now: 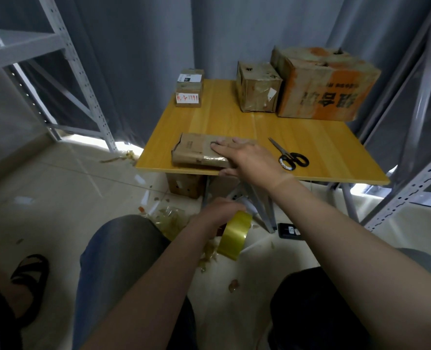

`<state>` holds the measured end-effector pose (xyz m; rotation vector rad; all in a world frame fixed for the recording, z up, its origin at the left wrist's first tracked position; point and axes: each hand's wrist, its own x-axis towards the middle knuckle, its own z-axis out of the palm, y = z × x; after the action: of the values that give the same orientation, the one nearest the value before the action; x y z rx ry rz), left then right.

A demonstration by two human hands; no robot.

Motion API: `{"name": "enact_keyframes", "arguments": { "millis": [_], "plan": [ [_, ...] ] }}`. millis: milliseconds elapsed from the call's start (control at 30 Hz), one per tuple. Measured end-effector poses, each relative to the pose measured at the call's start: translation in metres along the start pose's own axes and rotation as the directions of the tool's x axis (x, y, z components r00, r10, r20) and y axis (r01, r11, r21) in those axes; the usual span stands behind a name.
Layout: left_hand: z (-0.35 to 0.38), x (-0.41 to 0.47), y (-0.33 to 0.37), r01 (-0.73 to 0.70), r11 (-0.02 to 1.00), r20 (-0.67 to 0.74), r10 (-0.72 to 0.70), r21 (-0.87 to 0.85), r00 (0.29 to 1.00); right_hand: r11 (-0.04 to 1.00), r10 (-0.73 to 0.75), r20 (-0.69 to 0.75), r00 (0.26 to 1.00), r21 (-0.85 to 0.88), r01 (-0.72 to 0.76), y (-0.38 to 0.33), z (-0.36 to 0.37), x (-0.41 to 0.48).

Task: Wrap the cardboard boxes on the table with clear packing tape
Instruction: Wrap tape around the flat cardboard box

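- Behind the flat box (196, 152), bare table (222, 117) as far as small stacked boxes (189, 88) at left, medium box (258, 88) and large box (330, 87) at right
- Right of the flat box: scissors (287, 154), bare wood past them
- Before the flat box, off the table: left hand (217, 210) gripping tape roll (234, 233)

i'm in a storeroom or packing corner: bare grey slotted metal racks (76, 72) at the left and right edges, grey curtains (146, 59) behind, worn cardboard boxes (323, 84) on my small wooden table (234, 122), tape scraps (169, 218) littering the tiled floor (57, 185).

Right hand (247, 157) flat on cardboard box (196, 151)
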<state>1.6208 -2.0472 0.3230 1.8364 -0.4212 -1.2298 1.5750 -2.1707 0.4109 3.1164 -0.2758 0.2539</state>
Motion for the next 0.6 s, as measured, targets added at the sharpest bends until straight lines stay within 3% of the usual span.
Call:
{"name": "enact_keyframes", "arguments": {
  "millis": [167, 267, 500, 600],
  "plan": [
    [0.0, -0.028, 0.021, 0.0, 0.999, 0.012, -0.001, 0.041, 1.0, 0.991, 0.047, -0.244, 0.969, -0.107, -0.075, 0.002, -0.009, -0.003],
    [-0.002, -0.026, 0.022, -0.013, 0.999, -0.027, 0.014, 0.041, 1.0, 0.982, 0.107, -0.243, 0.964, -0.126, -0.141, 0.004, -0.016, 0.0],
    [-0.012, -0.042, 0.022, -0.107, 0.994, -0.059, 0.107, 0.0, 0.992, 0.978, 0.063, -0.179, 0.982, -0.187, -0.096, -0.001, -0.009, -0.004],
    [-0.018, -0.053, 0.018, -0.165, 0.982, -0.067, 0.16, -0.088, 0.985, 0.994, 0.049, -0.184, 0.982, -0.087, -0.066, -0.008, 0.0, -0.007]
  ]
}}
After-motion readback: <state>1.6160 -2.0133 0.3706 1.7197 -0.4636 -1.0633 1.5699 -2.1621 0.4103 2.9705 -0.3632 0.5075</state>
